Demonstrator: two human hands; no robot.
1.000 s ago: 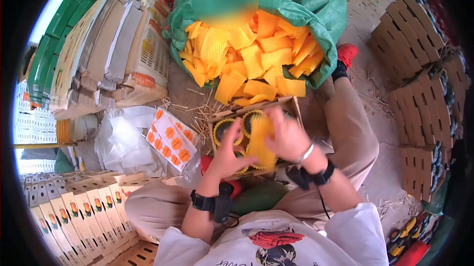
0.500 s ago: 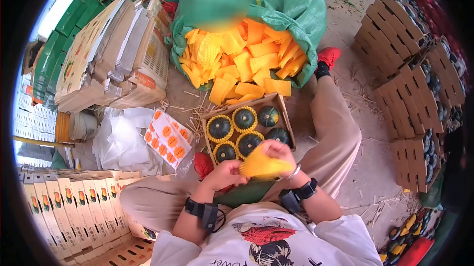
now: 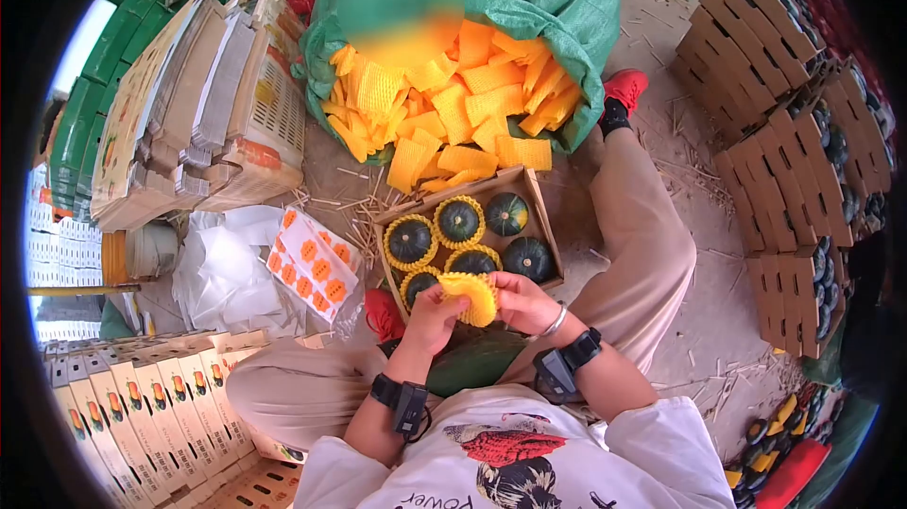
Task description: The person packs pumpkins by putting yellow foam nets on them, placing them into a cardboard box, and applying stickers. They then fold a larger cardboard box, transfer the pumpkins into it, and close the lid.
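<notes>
My left hand [image 3: 436, 316] and my right hand [image 3: 525, 304] both grip a yellow foam net sleeve [image 3: 470, 296], one at each side, just above the near edge of a cardboard box. Inside the cardboard box [image 3: 559, 243] sit several dark green squashes. Yellow foam nets ring the squashes on the left, such as this squash [image 3: 409, 240]. On the right side, a bare squash [image 3: 507, 213] and another bare squash [image 3: 527, 260] have no net. The held sleeve partly hides the nearest squashes.
Beyond the box, a green sack [image 3: 557, 27] spills flat yellow foam sleeves [image 3: 463, 112]. An orange-and-white sticker sheet [image 3: 314, 263] lies left, beside white plastic sheeting [image 3: 231, 268]. Flattened cartons [image 3: 179, 103] lean behind. Printed boxes [image 3: 151, 405] stand front left; stacked squash boxes [image 3: 784, 178] line the right.
Both hands have drawn closer together and slightly left. The foam sleeve, stretched out flat before, is now bunched into a rounded, opened shape between them.
</notes>
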